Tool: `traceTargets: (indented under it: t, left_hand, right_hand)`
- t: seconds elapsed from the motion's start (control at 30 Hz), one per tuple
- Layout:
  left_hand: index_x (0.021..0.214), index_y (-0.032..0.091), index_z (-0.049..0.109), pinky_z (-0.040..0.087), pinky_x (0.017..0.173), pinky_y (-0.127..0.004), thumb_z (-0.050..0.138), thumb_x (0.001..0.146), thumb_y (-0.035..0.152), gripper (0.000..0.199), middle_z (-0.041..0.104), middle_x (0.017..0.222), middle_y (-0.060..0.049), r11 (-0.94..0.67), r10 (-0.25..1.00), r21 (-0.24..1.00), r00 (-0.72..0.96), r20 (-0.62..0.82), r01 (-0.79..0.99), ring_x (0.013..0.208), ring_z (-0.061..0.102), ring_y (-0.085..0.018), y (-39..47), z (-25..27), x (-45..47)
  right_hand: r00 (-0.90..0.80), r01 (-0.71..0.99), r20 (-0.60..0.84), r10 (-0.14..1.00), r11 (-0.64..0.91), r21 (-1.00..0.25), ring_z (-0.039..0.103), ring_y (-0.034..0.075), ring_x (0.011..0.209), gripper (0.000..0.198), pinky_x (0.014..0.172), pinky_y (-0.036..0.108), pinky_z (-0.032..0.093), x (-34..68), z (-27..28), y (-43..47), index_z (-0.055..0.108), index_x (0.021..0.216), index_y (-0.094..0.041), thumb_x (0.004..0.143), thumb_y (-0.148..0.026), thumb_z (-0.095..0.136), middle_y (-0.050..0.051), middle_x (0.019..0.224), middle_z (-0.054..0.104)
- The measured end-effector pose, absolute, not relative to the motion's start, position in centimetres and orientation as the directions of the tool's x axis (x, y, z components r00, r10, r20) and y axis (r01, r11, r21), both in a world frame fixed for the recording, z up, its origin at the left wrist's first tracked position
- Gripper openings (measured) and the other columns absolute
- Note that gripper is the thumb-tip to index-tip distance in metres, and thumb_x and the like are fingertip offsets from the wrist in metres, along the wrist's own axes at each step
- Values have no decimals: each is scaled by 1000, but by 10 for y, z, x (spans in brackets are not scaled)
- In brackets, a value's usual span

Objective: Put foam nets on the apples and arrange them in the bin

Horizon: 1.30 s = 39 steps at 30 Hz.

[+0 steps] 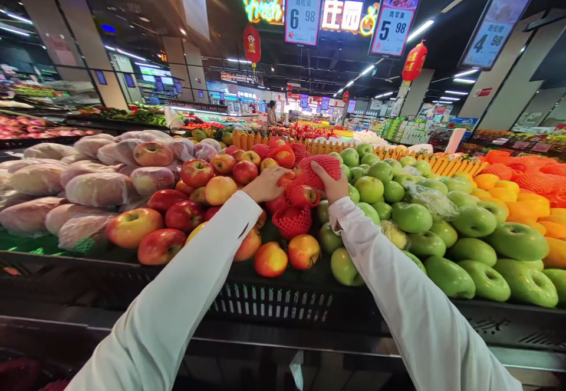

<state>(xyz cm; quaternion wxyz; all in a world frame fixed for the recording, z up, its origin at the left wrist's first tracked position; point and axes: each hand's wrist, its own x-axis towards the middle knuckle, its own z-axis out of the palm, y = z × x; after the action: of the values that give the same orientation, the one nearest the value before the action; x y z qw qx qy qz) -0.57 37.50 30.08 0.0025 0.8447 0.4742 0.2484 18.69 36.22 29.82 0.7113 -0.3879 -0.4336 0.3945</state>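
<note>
My right hand [331, 183] is closed around the right side of an apple in a red foam net [312, 168], its thumb lying over the mesh. Opposite it, my left hand [266, 184] is closed, with fingers bent against red foam netting beside that fruit; what lies under those fingers is partly hidden. Just below the hands, an apple in an opened net [303, 195] shows its red and yellow skin. A bunched red foam net [292, 221] sits lower in the pile. Loose red-yellow apples [221, 190] lie left of my left hand, and green apples [370, 189] lie right of my right hand.
Bagged fruit [99, 188] is heaped at the left, oranges [526, 209] at the far right. A black slatted crate edge [274, 301] runs along the front. Behind stands a low yellow fence [256, 140]. Price screens [304, 5] hang overhead. A person [272, 114] stands farther back.
</note>
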Motion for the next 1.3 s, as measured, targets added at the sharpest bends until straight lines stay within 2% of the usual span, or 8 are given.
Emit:
traceTargets:
  t: [0.13, 0.23, 0.4, 0.5, 0.7, 0.93, 1.17, 1.3]
  left_hand:
    - [142, 10, 50, 25, 125, -42, 47, 85, 17, 58, 47, 155, -17, -512, 853, 217, 462, 243, 831, 146, 42, -27, 375, 298, -6]
    - [138, 13, 54, 39, 116, -45, 60, 79, 30, 62, 48, 152, -19, -443, 895, 219, 417, 160, 869, 134, 54, -35, 369, 300, -6]
    - [138, 13, 51, 54, 95, -36, 73, 65, 30, 78, 49, 144, -20, -371, 929, 125, 369, 42, 920, 110, 68, -30, 360, 300, -5]
    - [138, 13, 48, 57, 86, -39, 74, 61, 26, 82, 58, 131, -21, -328, 944, 57, 326, 52, 943, 101, 70, -32, 357, 300, -1]
    - [132, 14, 51, 55, 87, -40, 69, 65, 22, 70, 72, 107, -15, -365, 927, 32, 360, 104, 930, 106, 69, -36, 356, 301, 4]
    - [137, 8, 45, 55, 87, -47, 62, 74, 20, 67, 61, 128, -29, -322, 938, 24, 316, 141, 947, 113, 66, -41, 361, 291, 8]
    - [134, 15, 48, 55, 92, -42, 77, 56, 26, 84, 69, 121, -14, -504, 862, 180, 478, 168, 845, 108, 68, -33, 362, 303, -9]
    - [137, 16, 45, 45, 109, -46, 80, 56, 34, 90, 56, 142, -18, -493, 847, 252, 392, 358, 833, 129, 56, -35, 363, 310, -20]
  right_hand:
    - [292, -249, 306, 906, 381, -891, 68, 18, 82, 64, 79, 35, 63, 186, 297, 361, 59, 96, -22, 46, -46, 91, 1, 96, 71]
    - [293, -238, 327, 898, 400, -885, 68, 19, 83, 63, 79, 36, 63, 186, 298, 358, 59, 95, -23, 46, -48, 90, 2, 98, 71]
    - [257, -211, 325, 910, 381, -900, 69, 20, 91, 65, 84, 38, 63, 187, 304, 351, 57, 97, -22, 47, -49, 89, 5, 107, 70]
    - [231, -219, 320, 919, 369, -903, 69, 20, 93, 65, 83, 37, 63, 187, 306, 348, 56, 97, -22, 47, -47, 88, 6, 110, 70]
    - [223, -236, 304, 926, 353, -905, 69, 20, 92, 62, 76, 34, 64, 187, 307, 345, 56, 95, -23, 47, -44, 89, 3, 105, 71]
    - [224, -214, 306, 925, 353, -911, 69, 19, 89, 63, 78, 35, 63, 188, 305, 346, 58, 96, -22, 46, -46, 89, 3, 101, 70]
    - [272, -159, 330, 904, 380, -911, 69, 19, 88, 64, 74, 34, 64, 189, 301, 353, 60, 97, -23, 47, -50, 89, 0, 98, 71]
    - [240, -153, 331, 912, 373, -915, 68, 19, 89, 66, 72, 33, 63, 191, 304, 349, 58, 100, -24, 48, -52, 87, 2, 101, 70]
